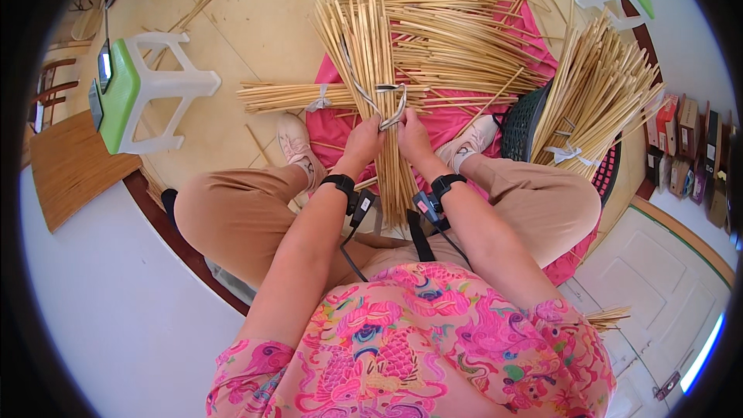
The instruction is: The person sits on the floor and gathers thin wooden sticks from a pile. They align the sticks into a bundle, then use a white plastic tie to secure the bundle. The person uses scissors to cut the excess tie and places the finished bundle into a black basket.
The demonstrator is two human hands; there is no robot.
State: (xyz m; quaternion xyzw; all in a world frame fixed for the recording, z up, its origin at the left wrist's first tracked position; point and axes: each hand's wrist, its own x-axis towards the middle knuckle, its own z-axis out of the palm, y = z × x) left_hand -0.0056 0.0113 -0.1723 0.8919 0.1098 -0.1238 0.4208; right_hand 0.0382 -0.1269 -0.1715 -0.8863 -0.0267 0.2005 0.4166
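Between my knees stands a bundle of long straw-coloured stalks (362, 39), its lower ends near my lap. A grey and white cord (392, 116) loops around its middle, and one length of it runs up along the stalks. At the bundle's left side my left hand (365, 142) is closed on the cord. My right hand (414, 137) grips the cord at the right side, close to the left one. The fingertips of both hands are partly hidden. Dark bands with small devices are strapped round both wrists.
Loose stalks (464, 39) lie piled on a pink cloth (333, 128). A tied bundle (267, 98) lies crosswise at left. At right, a dark basket (526, 128) holds another tied bundle (596, 85). Green-topped stools (120, 97) stand far left and far right.
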